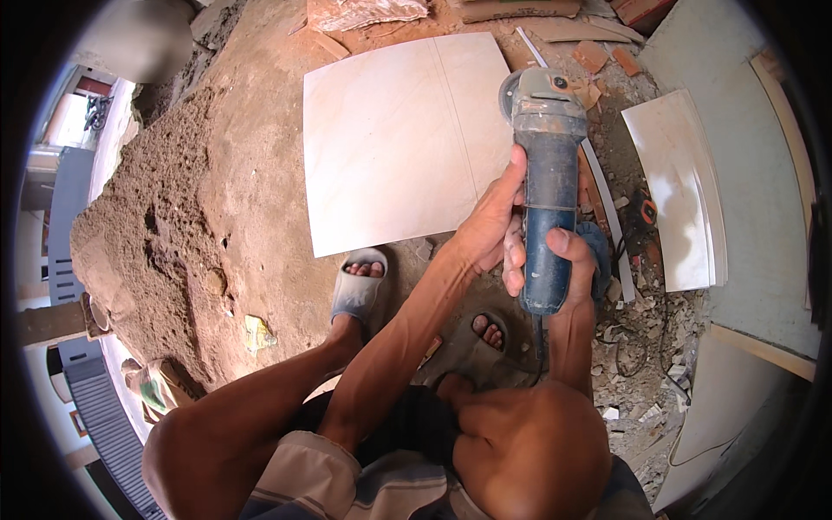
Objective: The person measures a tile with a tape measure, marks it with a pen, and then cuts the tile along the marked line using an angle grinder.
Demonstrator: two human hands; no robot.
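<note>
The person's left grip [490,218] and right grip [575,277], right of centre in the frame, both grasp an angle grinder [550,178], the left higher along its body. The pale tile [386,147] lies on the ground [251,195] at upper centre, crossed by a thin line [456,113], though whether drawn or lightly scored cannot be told. The tile appears to be one piece, so the marking seems complete and any parting along the line undone.

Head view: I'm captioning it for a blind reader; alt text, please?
A left hand and a right hand hold a blue angle grinder. On the dirt ground lies a large pale tile marked with a thin line; rubble and narrower pale panels are at right.
</note>
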